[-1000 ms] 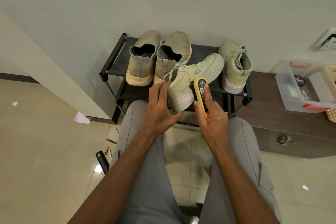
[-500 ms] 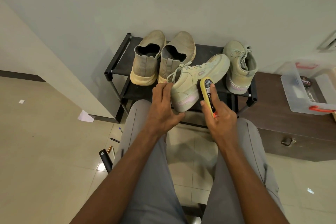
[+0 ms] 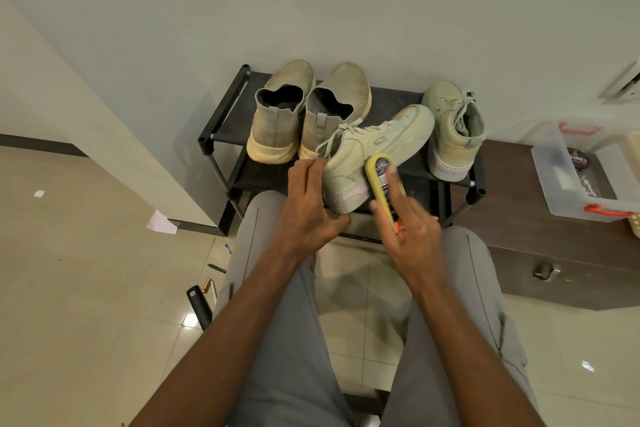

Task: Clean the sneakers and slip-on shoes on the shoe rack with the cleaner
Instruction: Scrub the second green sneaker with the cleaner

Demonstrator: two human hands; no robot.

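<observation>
A pale green sneaker (image 3: 374,146) lies tilted at the front of the black shoe rack (image 3: 221,114), heel toward me. My left hand (image 3: 308,204) grips its heel, thumb under the sole. In my right hand (image 3: 408,222) I hold a yellow shoe cleaner (image 3: 381,180) with a black label, its pad pressed against the sneaker's side. The second sneaker (image 3: 453,128) stands upright at the rack's right end. Two beige slip-on shoes (image 3: 304,107) stand side by side at the rack's left, heels toward me.
A dark wooden cabinet (image 3: 540,239) sits right of the rack, with a clear plastic box (image 3: 568,191) on it holding a round tin. The wall runs right behind the rack. A black bottle (image 3: 199,305) and pens lie on the tiled floor to my left. My knees almost touch the rack.
The cleaner has slid a little along the sneaker's side, back toward the heel. My left hand keeps the same hold on the heel. The view has shifted slightly.
</observation>
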